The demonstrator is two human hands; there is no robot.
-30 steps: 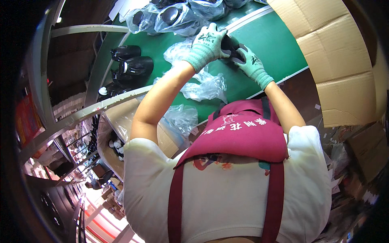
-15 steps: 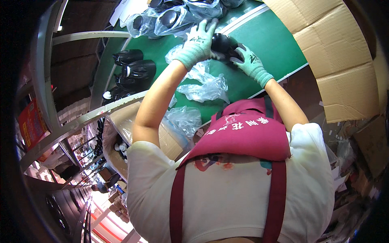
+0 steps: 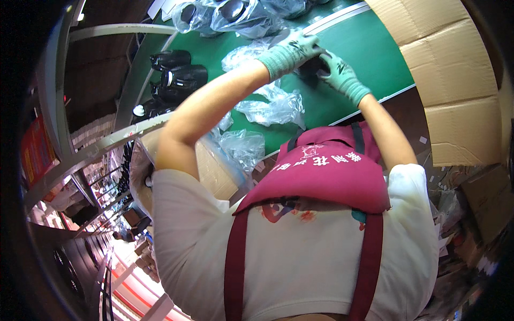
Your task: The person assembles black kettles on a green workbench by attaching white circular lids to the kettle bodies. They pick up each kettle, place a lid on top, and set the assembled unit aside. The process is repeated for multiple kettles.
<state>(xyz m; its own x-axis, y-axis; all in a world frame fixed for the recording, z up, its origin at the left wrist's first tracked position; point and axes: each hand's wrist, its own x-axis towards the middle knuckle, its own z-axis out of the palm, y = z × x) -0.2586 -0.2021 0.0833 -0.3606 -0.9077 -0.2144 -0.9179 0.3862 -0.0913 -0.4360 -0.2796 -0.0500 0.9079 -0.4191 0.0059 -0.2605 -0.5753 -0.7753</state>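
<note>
Both my hands wear pale green gloves with dark finger parts. Between them, over the green work surface (image 3: 369,51), is a dark, rounded object (image 3: 309,71), mostly covered by my fingers, so I cannot tell its kind. My left hand (image 3: 293,52) reaches across its top with the fingers curled on it. From the right side, my right hand (image 3: 338,74) grips the same object, thumb and fingers bent round it. Crumpled clear plastic bags (image 3: 276,107) lie just left of and below the hands.
Bagged black items (image 3: 235,13) stand along the far edge beside a pale rail (image 3: 334,20). Several glossy black vessels (image 3: 184,80) sit at the left by a metal frame (image 3: 123,131). A large cardboard sheet (image 3: 455,80) borders the right; an open carton (image 3: 217,171) is below left.
My left hand has moved right and slightly down, over the dark object, with its elbow swung outward. My right hand has shifted slightly right. The object is now more hidden.
</note>
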